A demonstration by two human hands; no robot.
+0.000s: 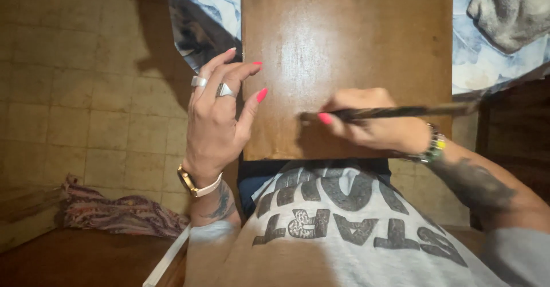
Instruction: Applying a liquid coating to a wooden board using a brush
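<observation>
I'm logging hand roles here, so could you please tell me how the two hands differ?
The left hand is open, fingers spread at the wooden board's edge; the right hand is shut on a brush. The left wears rings and a watch, the right a beaded bracelet. Both have pink nails.

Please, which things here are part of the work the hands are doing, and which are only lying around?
In use:
- flat brown wooden board, glossy
- long dark paintbrush, held in the right hand with its tip on the board
- left hand, fingers at the board's left edge

Lying about:
- blue and white patterned cloth under the board
- crumpled grey rag
- striped multicoloured fabric on the tiled floor
</observation>
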